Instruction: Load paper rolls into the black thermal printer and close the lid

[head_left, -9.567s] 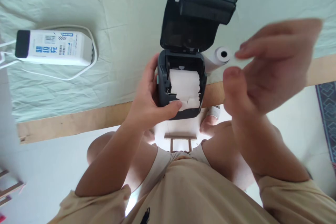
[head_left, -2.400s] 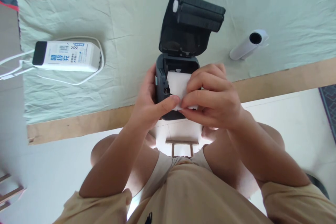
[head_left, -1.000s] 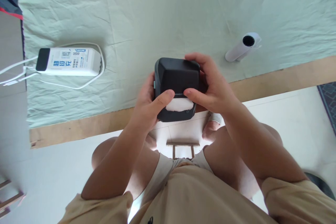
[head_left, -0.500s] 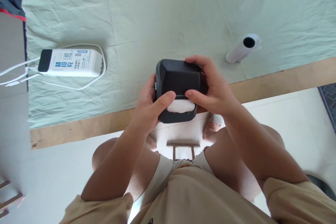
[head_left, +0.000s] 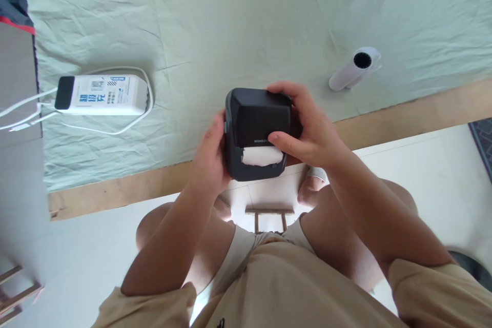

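A black label printer (head_left: 261,118) is held up between my hands, close to the table's front edge. White paper (head_left: 262,155) shows in the slot on its near side. My left hand (head_left: 212,156) presses along the printer's left side, the thumb lying by a small light-blue tab (head_left: 226,127); most of its fingers are hidden underneath or behind. My right hand (head_left: 307,125) grips the right side, thumb on the front below the lid and fingers over the far right corner.
A white power strip (head_left: 103,95) with white cables lies at the left on the pale green cloth (head_left: 215,20). To the right rests a white paper roll (head_left: 351,69) in clear wrap. A bare wooden table edge (head_left: 119,189) runs in front of my knees.
My left thumb has moved off the printer's front to its left side, uncovering more of the paper and lettering. My right hand keeps its grip.
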{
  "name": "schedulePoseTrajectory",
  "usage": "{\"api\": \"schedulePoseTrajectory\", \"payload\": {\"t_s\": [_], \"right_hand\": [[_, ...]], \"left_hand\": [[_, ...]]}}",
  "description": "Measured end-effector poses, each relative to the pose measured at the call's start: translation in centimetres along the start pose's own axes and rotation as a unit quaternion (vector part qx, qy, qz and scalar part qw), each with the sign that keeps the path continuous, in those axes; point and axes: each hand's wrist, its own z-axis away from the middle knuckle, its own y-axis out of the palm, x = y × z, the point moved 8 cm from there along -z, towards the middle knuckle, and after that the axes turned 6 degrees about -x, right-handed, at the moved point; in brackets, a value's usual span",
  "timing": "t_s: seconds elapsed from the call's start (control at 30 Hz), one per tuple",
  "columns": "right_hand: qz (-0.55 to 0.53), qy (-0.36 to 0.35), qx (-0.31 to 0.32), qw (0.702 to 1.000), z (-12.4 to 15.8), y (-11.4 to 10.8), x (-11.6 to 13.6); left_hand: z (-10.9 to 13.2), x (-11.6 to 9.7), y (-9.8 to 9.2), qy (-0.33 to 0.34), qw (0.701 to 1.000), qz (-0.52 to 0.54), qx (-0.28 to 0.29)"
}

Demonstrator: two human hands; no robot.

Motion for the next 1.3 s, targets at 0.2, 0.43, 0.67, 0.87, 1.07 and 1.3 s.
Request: {"api": "schedulePoseTrajectory", "payload": {"t_s": [0.2,0.43,0.67,0.87,1.07,1.3], "right_hand": [[0.027,-0.035,-0.008,0.999,-0.1,-0.2,0.7],[0.094,-0.100,-0.061,0.989,-0.1,-1.5,1.6],[0.153,-0.121,-0.062,0.979,-0.4,-2.9,3.8],[0.103,-0.089,-0.230,0.964,0.5,-5.0,5.3],[0.210,-0.124,-0.216,0.945,0.1,-3.8,5.9],[0.310,-0.068,0.036,0.948,-0.7,-1.1,5.4]], "left_hand": [[-0.1,-0.1,-1.2,0.031,0.997,-0.016,-0.065],[-0.3,-0.5,-1.4,0.040,0.997,0.021,-0.070],[-0.4,-0.6,-0.6,0.016,0.999,-0.002,-0.044],[-0.5,-0.2,-1.1,0.005,0.999,-0.005,-0.047],[-0.3,0.0,-0.9,0.003,0.999,-0.016,-0.041],[0.0,-0.1,0.7,-0.021,0.999,-0.008,0.024]]}}
